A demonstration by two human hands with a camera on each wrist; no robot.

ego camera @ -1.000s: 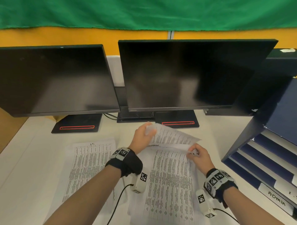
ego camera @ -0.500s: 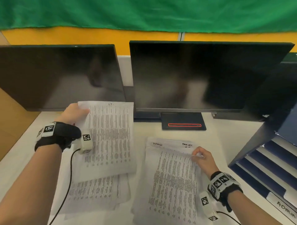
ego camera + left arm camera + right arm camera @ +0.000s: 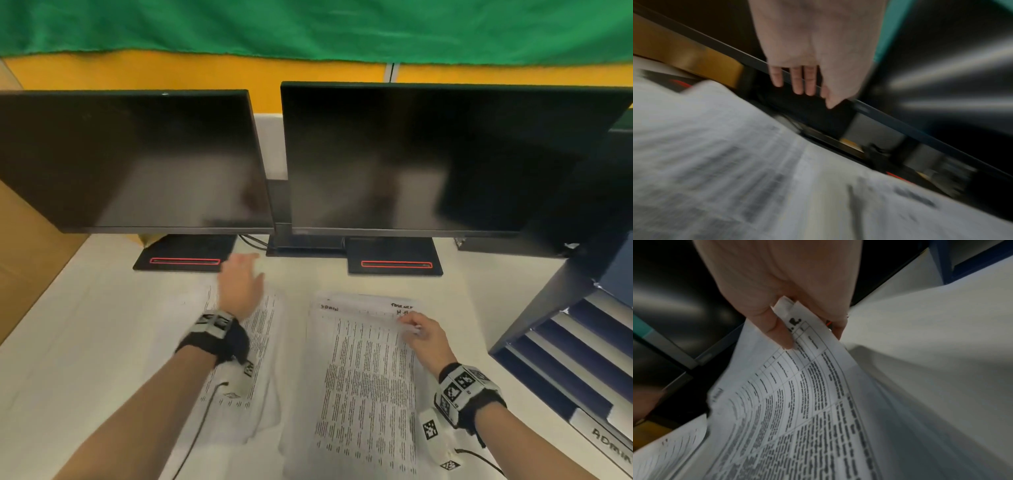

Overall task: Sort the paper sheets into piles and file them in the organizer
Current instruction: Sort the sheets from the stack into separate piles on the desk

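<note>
White worktop (image 3: 102,342): carries two piles of printed paper sheets side by side, in front of two dark monitors.
Left pile (image 3: 263,329): lies flat beneath the left forearm, near the left monitor's stand (image 3: 186,253).
Right pile (image 3: 366,387): lies just beside the left pile, with handwriting along its top edge.
Left hand (image 3: 239,284): hovers over the far end of the left pile, blurred; the fingers (image 3: 797,81) are straight and slightly apart, holding nothing.
Right hand (image 3: 424,339): at the top right corner of the right pile; thumb and fingers (image 3: 781,332) are clamped on the corner of the top sheet (image 3: 797,386), which curves up off the pile.
Organizer (image 3: 565,349): dark blue, at the right edge of the worktop, with stacked trays; a label on a lower tray reads "ADMIN".
</note>
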